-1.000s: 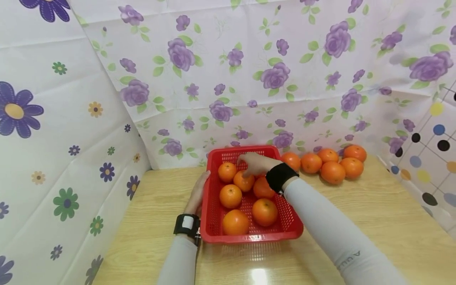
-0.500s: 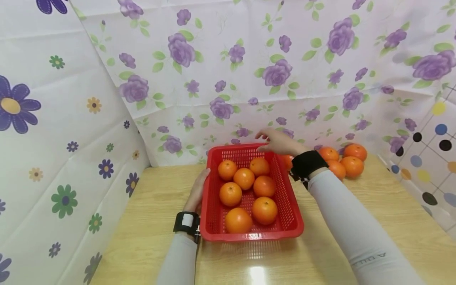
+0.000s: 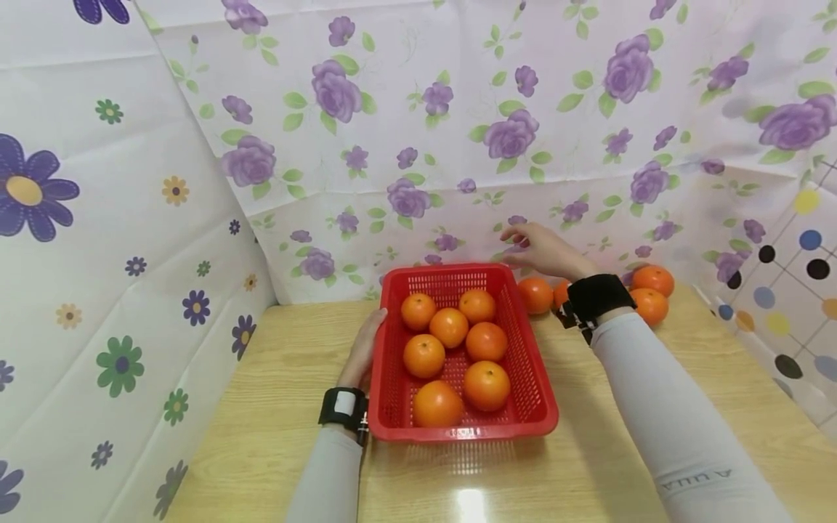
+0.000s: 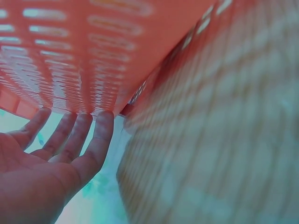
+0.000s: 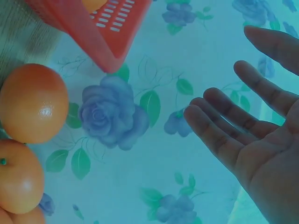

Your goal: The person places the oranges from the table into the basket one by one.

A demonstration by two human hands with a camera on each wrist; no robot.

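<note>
A red plastic basket (image 3: 463,434) with slotted walls stands on the table, with several oranges (image 3: 487,386) lying in it. My left hand (image 3: 363,352) is at the basket's left side; in the left wrist view its spread fingertips (image 4: 103,122) touch the slotted wall. Beyond the basket's back right corner, my right hand (image 3: 544,250) is raised with nothing in it. Its fingers are loosely extended in the right wrist view, apart from the basket corner (image 5: 108,58). Below that hand and forearm, more oranges (image 3: 536,296) lie on the table, some partly hidden by the wrist.
The light wooden table (image 3: 294,450) reaches back to a wall covering (image 3: 405,145) with purple flowers. Another flowered sheet (image 3: 124,290) borders the left side, and a dotted one (image 3: 791,290) the right. Two oranges (image 3: 650,306) show to the right of the black wristband.
My right hand has come out of the basket and moved right, past its back rim, leaving an orange in the back right of the basket. The left hand stays at the basket's side.
</note>
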